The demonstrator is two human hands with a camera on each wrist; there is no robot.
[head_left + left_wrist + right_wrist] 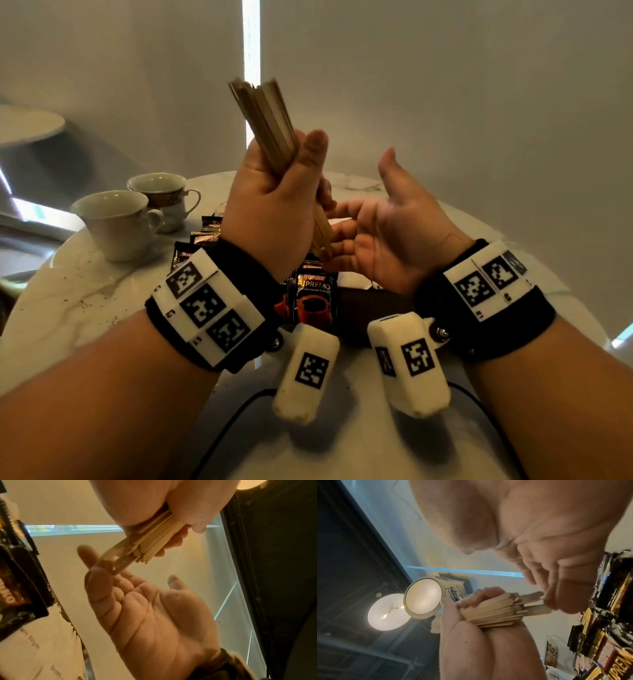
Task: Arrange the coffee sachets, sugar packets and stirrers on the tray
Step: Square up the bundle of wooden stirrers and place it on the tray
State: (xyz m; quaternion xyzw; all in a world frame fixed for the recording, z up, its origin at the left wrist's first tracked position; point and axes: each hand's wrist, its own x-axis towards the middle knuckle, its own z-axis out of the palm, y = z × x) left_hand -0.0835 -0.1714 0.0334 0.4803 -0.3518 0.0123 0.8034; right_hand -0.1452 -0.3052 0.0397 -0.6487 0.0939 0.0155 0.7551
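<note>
Wooden stirrers (270, 126) stand bunched in my left hand (270, 202), fist wrapped round them, above the coffee sachets (313, 294) on the marble table (85, 291). My right hand (390, 236) lies open, palm up, fingertips (104, 574) touching the bundle's lower ends; two cups (118, 224) stand left of the sachets

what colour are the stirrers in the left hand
Pale tan wood; the stirrers show best in the right wrist view.

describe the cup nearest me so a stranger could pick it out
On the round marble table, two teacups stand at the far left. The nearer cup is plain white, while the patterned cup behind it carries a dark decorated band.
</note>
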